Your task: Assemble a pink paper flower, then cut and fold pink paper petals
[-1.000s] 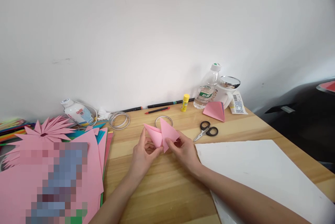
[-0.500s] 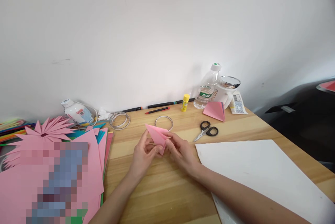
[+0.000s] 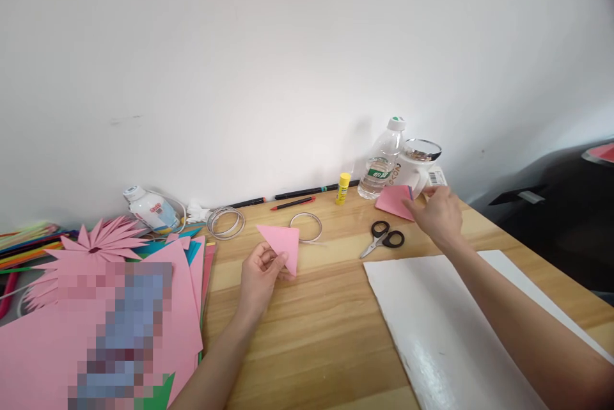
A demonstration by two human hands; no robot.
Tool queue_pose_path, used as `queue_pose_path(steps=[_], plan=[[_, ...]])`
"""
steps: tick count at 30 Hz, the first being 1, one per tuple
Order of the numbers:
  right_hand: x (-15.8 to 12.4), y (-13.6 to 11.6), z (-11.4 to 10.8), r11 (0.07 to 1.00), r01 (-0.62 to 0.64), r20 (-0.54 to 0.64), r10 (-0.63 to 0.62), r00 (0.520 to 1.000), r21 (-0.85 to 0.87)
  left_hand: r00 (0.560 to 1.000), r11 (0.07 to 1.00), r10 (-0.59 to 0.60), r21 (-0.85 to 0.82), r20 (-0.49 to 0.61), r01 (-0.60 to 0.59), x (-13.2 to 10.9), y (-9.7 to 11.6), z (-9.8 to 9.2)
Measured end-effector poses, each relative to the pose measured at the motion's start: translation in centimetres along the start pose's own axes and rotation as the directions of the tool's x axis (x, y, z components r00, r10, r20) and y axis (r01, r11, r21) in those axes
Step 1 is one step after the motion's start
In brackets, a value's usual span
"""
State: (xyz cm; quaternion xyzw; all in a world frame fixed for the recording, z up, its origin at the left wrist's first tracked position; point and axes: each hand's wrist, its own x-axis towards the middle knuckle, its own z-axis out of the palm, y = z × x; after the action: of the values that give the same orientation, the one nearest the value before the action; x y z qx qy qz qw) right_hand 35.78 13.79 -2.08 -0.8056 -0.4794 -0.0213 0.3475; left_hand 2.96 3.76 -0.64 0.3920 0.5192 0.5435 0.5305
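Paper triangle (image 3: pixel 288 244), pink and folded, is now pinched above the table (image 3: pixel 307 333) by the left hand (image 3: pixel 261 272) alone, while the right hand (image 3: pixel 439 213), which half a second ago also held it, has gone half-curled to the pink folded stack (image 3: pixel 391 200) near the mug (image 3: pixel 407 173), and I cannot tell if it grips. The green label (image 3: pixel 378 173) on the bottle (image 3: pixel 384 146) and the mug's letters (image 3: pixel 396 173) I cannot read surely. The table has light wood grain, against a white wall (image 3: pixel 288 77).
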Motion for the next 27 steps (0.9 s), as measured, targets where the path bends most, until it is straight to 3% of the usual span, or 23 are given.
queue_pose_path(steps=[3,6,10,12,14,16,17,19,23,25,27], plan=[[0.4,1.8,1.0,0.993,-0.030,0.186,0.052,0.981,-0.117,1.000,0.999,-0.006,-0.041,-0.010,0.006,0.2,-0.1,-0.2],[0.0,1.8,0.8,0.992,0.041,0.175,-0.020,0.984,-0.117,1.000,0.997,-0.017,-0.081,-0.019,0.015,0.3,-0.1,-0.4],[-0.2,1.4,-1.6,0.993,0.064,0.125,-0.051,0.991,-0.099,0.999,0.993,-0.013,-0.121,-0.040,0.008,0.4,0.0,-0.6],[-0.5,1.0,-3.0,0.999,-0.039,0.091,0.040,0.995,-0.007,1.000,0.991,-0.002,-0.133,-0.031,-0.002,0.4,-0.1,-0.6],[-1.4,0.0,-4.0,0.941,-0.171,0.200,0.115,0.973,0.293,1.000,0.989,0.011,-0.150,-0.009,-0.012,0.5,-0.2,-0.5],[-3.1,-2.0,-4.4,0.659,-0.372,0.466,0.038,0.884,0.654,1.000,0.984,0.019,-0.179,0.017,-0.016,0.5,-0.2,-0.4],[-4.2,-3.2,-4.4,0.516,-0.467,0.564,-0.039,0.825,0.719,0.999,0.981,0.020,-0.192,0.030,-0.014,0.4,-0.2,-0.3],[-6.6,-6.0,-4.1,0.351,-0.637,0.718,-0.187,0.671,0.686,0.999,0.977,0.020,-0.213,0.050,-0.009,0.3,0.0,-0.1],[-10.5,-10.3,-2.8,0.274,-0.773,0.797,-0.411,0.443,0.572,0.997,0.968,0.044,-0.249,0.066,-0.026,-0.1,0.4,0.0],[-11.6,-11.2,-2.1,0.275,-0.791,0.797,-0.461,0.390,0.546,0.995,0.966,0.057,-0.256,0.076,-0.035,-0.1,0.4,-0.1],[-12.2,-11.5,-1.6,0.285,-0.793,0.802,-0.462,0.378,0.538,0.994,0.967,0.066,-0.251,0.091,-0.041,-0.1,0.3,-0.2]])
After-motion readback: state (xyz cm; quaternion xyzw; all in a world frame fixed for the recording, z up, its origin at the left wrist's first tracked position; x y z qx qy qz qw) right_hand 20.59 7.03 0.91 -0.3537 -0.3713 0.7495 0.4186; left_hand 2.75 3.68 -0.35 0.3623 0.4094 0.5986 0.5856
